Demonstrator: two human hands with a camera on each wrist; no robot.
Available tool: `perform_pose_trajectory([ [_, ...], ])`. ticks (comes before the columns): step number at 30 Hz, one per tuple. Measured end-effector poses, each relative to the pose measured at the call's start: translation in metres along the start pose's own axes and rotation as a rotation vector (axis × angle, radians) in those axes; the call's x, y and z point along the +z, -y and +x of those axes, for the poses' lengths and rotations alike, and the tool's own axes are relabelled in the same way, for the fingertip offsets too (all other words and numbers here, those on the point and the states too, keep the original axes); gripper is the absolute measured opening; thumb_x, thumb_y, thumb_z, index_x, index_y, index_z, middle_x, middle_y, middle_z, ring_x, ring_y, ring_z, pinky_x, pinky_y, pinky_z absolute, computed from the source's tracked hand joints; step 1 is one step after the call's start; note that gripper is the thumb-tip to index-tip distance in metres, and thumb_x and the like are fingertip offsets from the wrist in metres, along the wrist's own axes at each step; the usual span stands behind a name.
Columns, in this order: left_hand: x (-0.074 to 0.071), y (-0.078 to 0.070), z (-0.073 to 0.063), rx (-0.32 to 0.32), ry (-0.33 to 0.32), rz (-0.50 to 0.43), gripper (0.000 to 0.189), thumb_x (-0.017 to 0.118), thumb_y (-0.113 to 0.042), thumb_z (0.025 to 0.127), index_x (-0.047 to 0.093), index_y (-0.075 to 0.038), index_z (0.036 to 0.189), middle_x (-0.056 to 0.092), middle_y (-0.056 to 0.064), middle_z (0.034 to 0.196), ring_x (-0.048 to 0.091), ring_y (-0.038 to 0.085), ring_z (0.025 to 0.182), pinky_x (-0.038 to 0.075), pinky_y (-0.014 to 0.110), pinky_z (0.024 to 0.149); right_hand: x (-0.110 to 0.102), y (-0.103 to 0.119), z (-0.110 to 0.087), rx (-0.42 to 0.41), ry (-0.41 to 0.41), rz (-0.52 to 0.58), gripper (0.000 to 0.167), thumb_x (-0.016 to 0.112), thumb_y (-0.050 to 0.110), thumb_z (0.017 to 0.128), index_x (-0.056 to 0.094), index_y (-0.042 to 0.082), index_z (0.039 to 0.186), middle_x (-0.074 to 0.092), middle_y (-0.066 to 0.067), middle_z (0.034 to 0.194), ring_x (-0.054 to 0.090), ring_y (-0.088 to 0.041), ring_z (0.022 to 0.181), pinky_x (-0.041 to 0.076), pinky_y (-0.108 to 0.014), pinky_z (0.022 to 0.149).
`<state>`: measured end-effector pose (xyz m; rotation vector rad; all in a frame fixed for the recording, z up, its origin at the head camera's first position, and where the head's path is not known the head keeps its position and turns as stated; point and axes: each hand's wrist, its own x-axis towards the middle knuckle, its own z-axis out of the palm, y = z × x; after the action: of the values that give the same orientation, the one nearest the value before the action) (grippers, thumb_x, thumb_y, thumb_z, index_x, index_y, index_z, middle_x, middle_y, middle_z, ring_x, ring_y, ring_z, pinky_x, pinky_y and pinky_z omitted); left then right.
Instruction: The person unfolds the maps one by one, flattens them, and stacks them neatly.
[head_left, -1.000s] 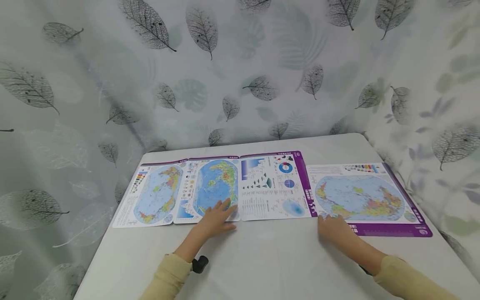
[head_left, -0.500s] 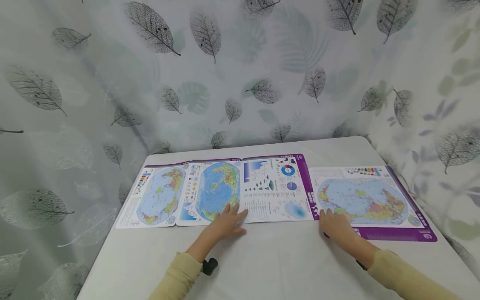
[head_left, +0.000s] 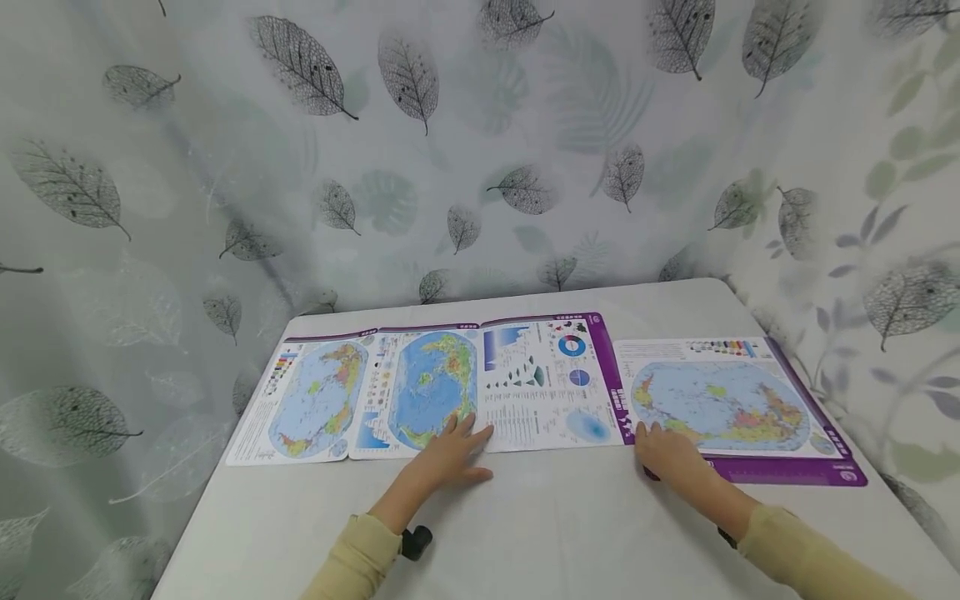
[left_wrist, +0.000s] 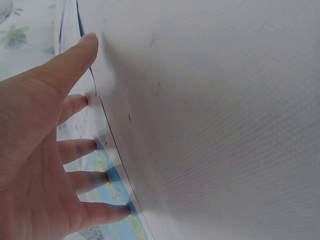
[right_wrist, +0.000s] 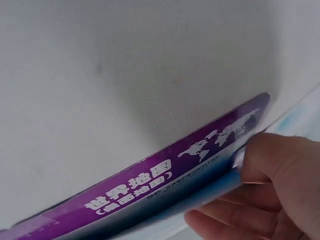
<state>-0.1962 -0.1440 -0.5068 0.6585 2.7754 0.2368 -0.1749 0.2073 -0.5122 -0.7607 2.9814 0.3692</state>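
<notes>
1. Left hand (head_left: 448, 457) rests, fingers spread wide, on the near edge of the three-panel sheet (head_left: 512, 406), which begins near the table's (head_left: 540, 533) far-left corner.
2. Right hand (head_left: 670, 456) pinches the map sheet (head_left: 716, 404) at its near-left corner, near the table's right edge; we cannot tell how many leaves.
3. We judge: gripping step; lifting would call for a firm pinch.
4. Room: we see bare tabletop nearside, little rightward.

Pale grey-white hangings (head_left: 435, 158), probably thin fabric, printed with dark skeleton leaves (head_left: 302, 67) and faint green foliage (head_left: 388, 200), stand behind and on both sides of a white, smooth-edged, rounded-corner table (head_left: 555, 533) in soft light.
</notes>
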Motion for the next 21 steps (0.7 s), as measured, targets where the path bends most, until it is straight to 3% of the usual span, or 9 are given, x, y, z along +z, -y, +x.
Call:
perform_pose_trajectory([
  [7,0.004,-0.001,-0.003,0.015,-0.009,-0.002,0.072,0.064,-0.05,0.084,0.039,-0.019,0.144,0.025,0.017,0.149,0.016,0.044,0.134,0.028,0.064,0.096,-0.015,-0.009,-0.019,0.037,-0.285,0.036,0.041,0.078,-0.006,0.069,0.055,-0.014,0.102,0.059,-0.024,0.082,0.059,-0.025,0.063,0.053,-0.034,0.054],
  [10,0.001,-0.001,-0.003,0.023,-0.022,-0.008,0.07,0.064,-0.048,0.085,0.04,-0.018,0.144,0.026,0.019,0.148,0.017,0.045,0.134,0.027,0.065,0.096,-0.033,-0.017,-0.024,0.054,-0.375,0.081,0.038,0.076,-0.011,0.069,0.053,-0.014,0.1,0.059,-0.025,0.082,0.061,-0.029,0.062,0.053,-0.037,0.05],
  [16,-0.001,0.0,0.001,0.006,-0.006,-0.017,0.071,0.063,-0.05,0.085,0.039,-0.019,0.144,0.025,0.017,0.149,0.015,0.045,0.134,0.027,0.065,0.096,-0.076,-0.035,-0.033,0.123,-0.437,0.124,0.026,0.068,-0.015,0.074,0.048,-0.012,0.09,0.059,-0.024,0.077,0.049,-0.024,0.042,0.044,-0.037,0.035],
  [21,0.001,0.001,0.002,-0.001,0.01,-0.023,0.071,0.063,-0.051,0.084,0.039,-0.021,0.144,0.024,0.017,0.15,0.014,0.045,0.135,0.026,0.065,0.097,-0.1,-0.049,-0.046,0.194,-0.502,0.137,0.028,0.065,-0.018,0.072,0.041,-0.009,0.083,0.056,-0.023,0.07,0.038,-0.02,0.037,0.033,-0.034,0.03],
])
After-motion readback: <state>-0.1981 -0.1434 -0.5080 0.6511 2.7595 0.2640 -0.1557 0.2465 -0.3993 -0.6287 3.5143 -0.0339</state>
